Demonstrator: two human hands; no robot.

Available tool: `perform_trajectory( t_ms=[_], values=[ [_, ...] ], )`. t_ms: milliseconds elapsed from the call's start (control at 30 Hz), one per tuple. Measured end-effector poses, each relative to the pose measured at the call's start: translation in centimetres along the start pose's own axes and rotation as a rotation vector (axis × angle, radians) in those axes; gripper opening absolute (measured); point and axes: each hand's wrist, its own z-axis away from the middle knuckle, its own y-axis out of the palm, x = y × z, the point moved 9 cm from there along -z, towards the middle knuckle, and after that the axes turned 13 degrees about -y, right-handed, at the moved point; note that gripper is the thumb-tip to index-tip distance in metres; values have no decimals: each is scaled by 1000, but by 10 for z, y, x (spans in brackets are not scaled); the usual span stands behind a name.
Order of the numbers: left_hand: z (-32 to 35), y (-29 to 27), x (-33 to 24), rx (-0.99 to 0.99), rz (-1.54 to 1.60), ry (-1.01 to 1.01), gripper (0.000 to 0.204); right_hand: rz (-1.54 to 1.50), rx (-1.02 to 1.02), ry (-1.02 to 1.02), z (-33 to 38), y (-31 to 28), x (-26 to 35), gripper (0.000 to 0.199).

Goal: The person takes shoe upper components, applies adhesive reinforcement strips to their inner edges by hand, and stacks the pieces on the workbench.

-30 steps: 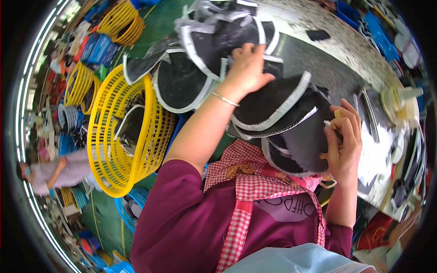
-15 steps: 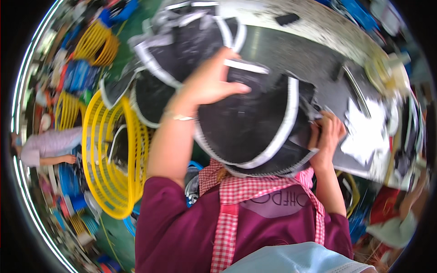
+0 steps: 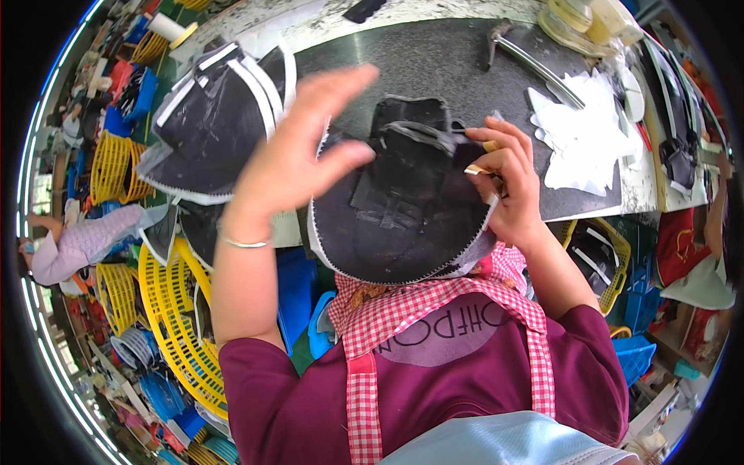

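L hand (image 3: 291,163) is up in the air, left of the black piece (image 3: 395,240), blurry, fingers spread, nothing in it; can't tell if its thumb brushes the cloth; R hand (image 3: 508,182) pinches the right edge of the black piece, fingers bent, w/ a small shiny bit (image 3: 477,169) by its thumb; the black piece is round like a bowl, w/ a white zigzag edge, at the near side of the table, up against the red checked apron (image 3: 434,298); the table has a dark grey mat (image 3: 434,58) on top, w/ a worn white strip (image 3: 449,9) on the far side; a hammer (image 3: 535,66) lies at far right, handle end by the white sheets (image 3: 577,147); a clear tub (image 3: 570,27) is just past it; more black pieces (image 3: 205,128) are piled at left; big yellow basket (image 3: 174,325) is near left, a blue bin (image 3: 296,294) beside it; the room's v. full, w/ a person in a pale top (image 3: 85,244) & bright lights (image 3: 39,329) at left.
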Motion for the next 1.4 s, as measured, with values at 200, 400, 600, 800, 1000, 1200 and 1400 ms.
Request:
perform_trajectory(
  t_ms=[200, 400, 600, 800, 1000, 1200, 1400],
  values=[
    [3, 52, 17, 191, 50, -184, 46, -709, -521, 552, 43, -86, -70, 21],
    [18, 45, 5, 325, 240, -269, 36, -66, -548, 122, 3, -223, -41, 29],
    [14, 9, -27, 130, 790, -320, 22, -54, -442, 48, -57, -212, 23, 16],
    [-3, 57, 16, -172, -107, -365, 23, -441, 201, -19, -86, -39, 26, 11],
    [28, 63, 36, -54, 486, -473, 35, -377, 322, 64, -83, 27, 8, 12],
    [31, 56, 22, -56, 622, -401, 41, -351, 530, 345, -78, 36, -10, 23],
    [33, 54, 21, -208, 442, -354, 26, -277, 565, 313, -78, 40, -9, 26]
  ],
)
